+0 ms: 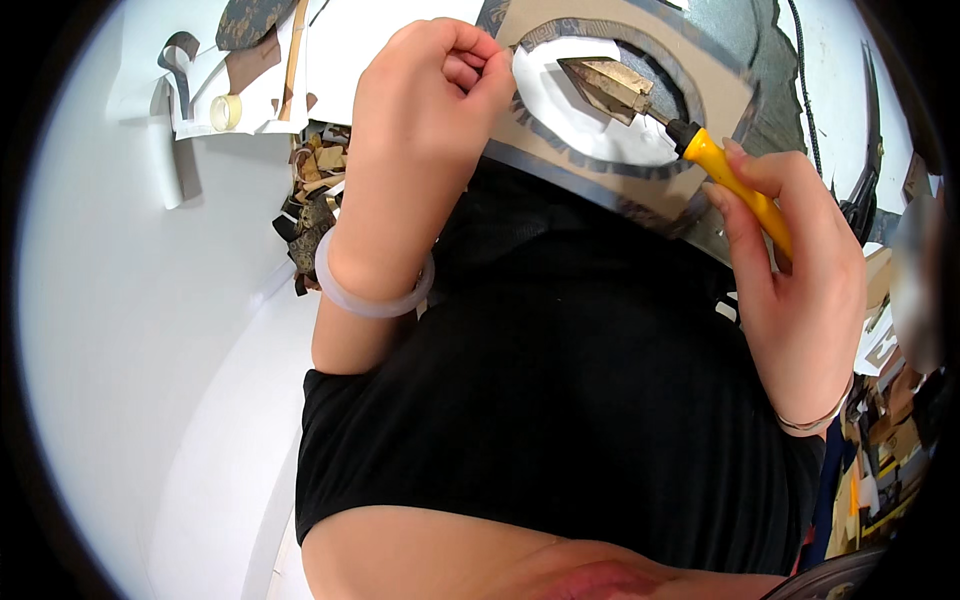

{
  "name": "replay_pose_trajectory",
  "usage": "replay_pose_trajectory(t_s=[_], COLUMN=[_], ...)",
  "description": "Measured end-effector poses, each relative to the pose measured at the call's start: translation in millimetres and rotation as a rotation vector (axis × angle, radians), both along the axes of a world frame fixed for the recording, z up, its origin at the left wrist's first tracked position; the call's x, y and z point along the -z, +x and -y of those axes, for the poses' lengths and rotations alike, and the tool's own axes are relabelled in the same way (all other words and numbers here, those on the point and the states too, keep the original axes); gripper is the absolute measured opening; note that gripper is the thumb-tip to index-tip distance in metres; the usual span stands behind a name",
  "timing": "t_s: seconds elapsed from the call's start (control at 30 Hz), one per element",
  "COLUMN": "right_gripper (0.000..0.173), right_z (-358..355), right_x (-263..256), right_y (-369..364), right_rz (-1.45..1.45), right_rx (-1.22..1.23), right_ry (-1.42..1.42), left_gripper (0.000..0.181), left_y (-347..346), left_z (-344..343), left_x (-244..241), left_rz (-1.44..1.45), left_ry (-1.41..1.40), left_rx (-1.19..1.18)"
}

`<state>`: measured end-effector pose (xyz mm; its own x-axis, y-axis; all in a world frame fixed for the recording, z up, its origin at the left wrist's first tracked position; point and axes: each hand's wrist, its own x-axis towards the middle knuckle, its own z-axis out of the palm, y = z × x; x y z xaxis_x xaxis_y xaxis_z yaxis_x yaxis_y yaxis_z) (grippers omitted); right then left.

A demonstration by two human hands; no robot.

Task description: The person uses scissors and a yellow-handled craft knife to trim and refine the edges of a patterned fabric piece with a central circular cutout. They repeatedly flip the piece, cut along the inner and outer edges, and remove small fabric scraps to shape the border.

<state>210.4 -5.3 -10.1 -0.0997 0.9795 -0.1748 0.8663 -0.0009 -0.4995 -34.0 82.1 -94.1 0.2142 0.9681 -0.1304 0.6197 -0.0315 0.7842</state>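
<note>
A yellow-handled tool with a pointed metal head (pixel 609 88), like a small hand iron, is in my right hand (pixel 806 247). Thumb and fingers wrap its handle, and the head hangs over the oval opening of a brown board (pixel 724 97). Dark patterned fabric edging (pixel 600 30) lines that oval, with notched tabs along its lower side. White material (pixel 544 94) shows inside the opening. My left hand (pixel 442 82) is at the oval's left edge, thumb and forefinger tips together. Whether they pinch any of the edging cannot be made out.
Black-handled scissors (pixel 866 187) lie at the right beside a black cord (pixel 802 75). A tape roll (pixel 225 112) sits on white paper at the upper left. Scraps (pixel 319 172) are heaped below the table's left edge, and more scraps (pixel 892 442) fill the lower right.
</note>
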Motion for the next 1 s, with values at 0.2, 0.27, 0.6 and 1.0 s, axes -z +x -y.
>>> replay_pose_trajectory(t_s=[0.2, 0.27, 0.6, 1.0], right_gripper=[0.015, 0.016, 0.017, 0.017], right_z=[2.0, -0.2, -9.0, -64.1], right_x=[8.7, 11.5, 17.5, -9.2], right_y=[1.9, 1.0, 0.0, 52.5], right_rz=[-0.057, -0.071, -0.089, 0.021], right_rx=[-0.024, -0.027, -0.043, 0.065], right_ry=[-0.006, -0.019, -0.056, 0.318], left_gripper=[0.010, 0.010, 0.012, 0.030], left_y=[3.2, 4.1, 5.3, -5.5], left_z=[14.0, 13.8, 12.3, 18.6], left_x=[9.6, 13.1, 15.4, -4.1], left_rz=[0.094, 0.107, 0.023, -0.104], left_ry=[-0.038, -0.003, 0.085, 0.215], left_rx=[-0.083, -0.098, -0.084, -0.043])
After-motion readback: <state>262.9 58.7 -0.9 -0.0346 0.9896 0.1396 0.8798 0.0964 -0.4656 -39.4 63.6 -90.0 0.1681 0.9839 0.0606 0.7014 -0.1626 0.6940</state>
